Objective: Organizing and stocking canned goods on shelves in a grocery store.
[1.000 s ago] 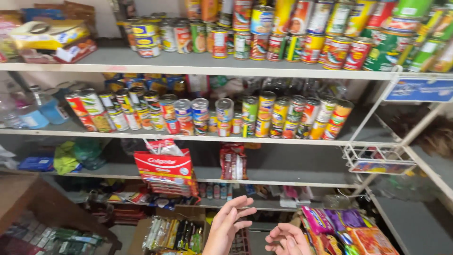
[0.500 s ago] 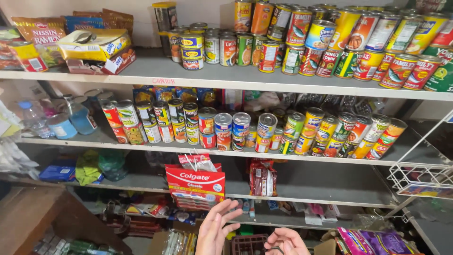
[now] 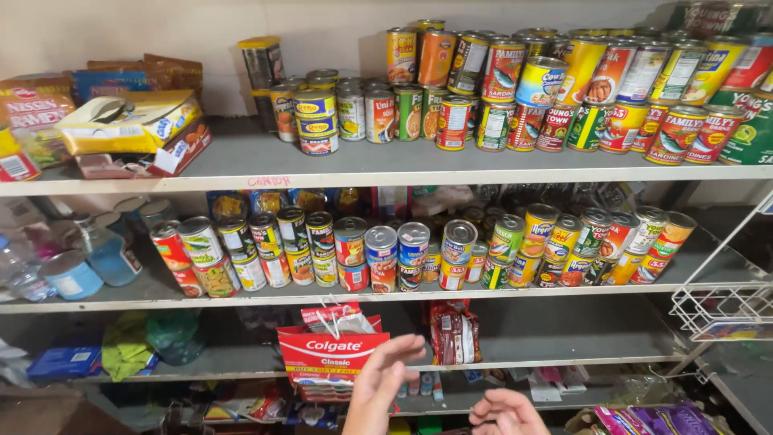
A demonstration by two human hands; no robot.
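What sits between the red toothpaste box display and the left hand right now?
Nothing: in the head view the left hand is raised open just right of the red toothpaste box display, its fingertips overlapping the display's edge, holding nothing.

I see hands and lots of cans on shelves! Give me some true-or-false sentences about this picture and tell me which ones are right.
1. Both hands are empty. True: the left hand and right hand hold nothing.
2. The red toothpaste box sits on the top shelf. False: it is on a lower shelf, just above the left hand.
3. Tin cans fill the middle shelf. True.
4. The right hand grips a can. False: it is open, low in the picture, touching no can.
5. A white wire basket hangs at the right. True.
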